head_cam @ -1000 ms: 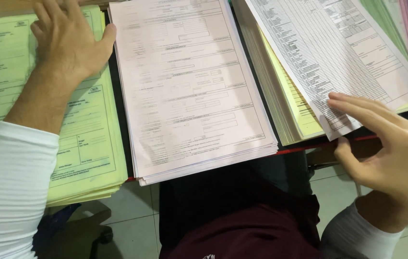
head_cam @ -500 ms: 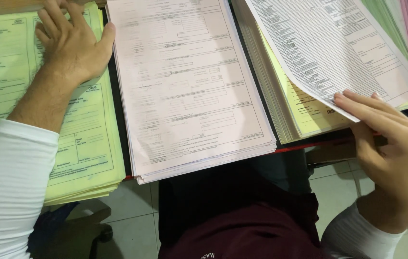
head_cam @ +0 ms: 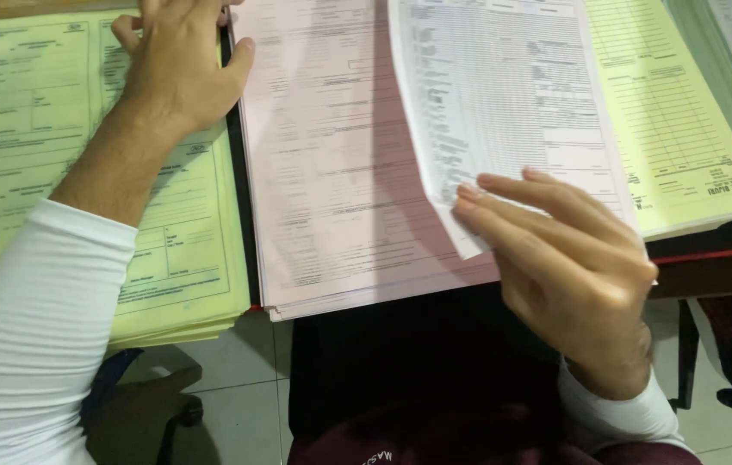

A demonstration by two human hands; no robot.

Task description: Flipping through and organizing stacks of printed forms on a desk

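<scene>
Since the earlier frame, white printed sheet (head_cam: 504, 112) had swung left off the right-hand yellow stack (head_cam: 685, 129) and hung over the pink stack (head_cam: 331, 189).
Right hand (head_cam: 568, 267): pinched the sheet's lower corner, fingers on top, thumb hidden beneath.
Left hand (head_cam: 181, 73): lay flat, pressing the left yellow-green stack (head_cam: 30, 155); fingertips cut off at the top edge.
Handling, judged: single sheet, very light, limp, prone to crease or tear; best taken at a corner or edge.
Unclear: print blurred; bench (head_cam: 710, 267) mostly covered; further stacks at far right cropped.
</scene>
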